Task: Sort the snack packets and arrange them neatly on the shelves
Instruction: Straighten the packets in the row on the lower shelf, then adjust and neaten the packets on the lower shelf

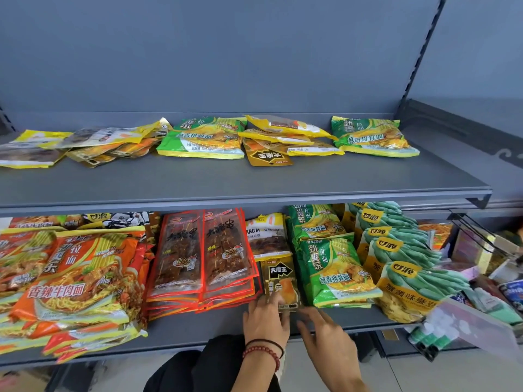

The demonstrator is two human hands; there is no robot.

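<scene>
Settles small black-and-gold foil packet at six o'clock on grey metal shelf, with left hand pressing flat-fingered and right hand spread; next, likely squaring it against red plastic packets.

Clear plastic box at lower right, black wire rack above it, grey floor below.

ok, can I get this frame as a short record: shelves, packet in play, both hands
upper shelf: green noodle packs mixed with yellow packets, unsorted
lower shelf: orange noodle packs, red skewer packs, green stack, bean bags, left to right
packet in play: small gold packet, flat between red and green
left hand: fingers on its lower edge
right hand: open, blurred, just right of it, contact unclear
</scene>
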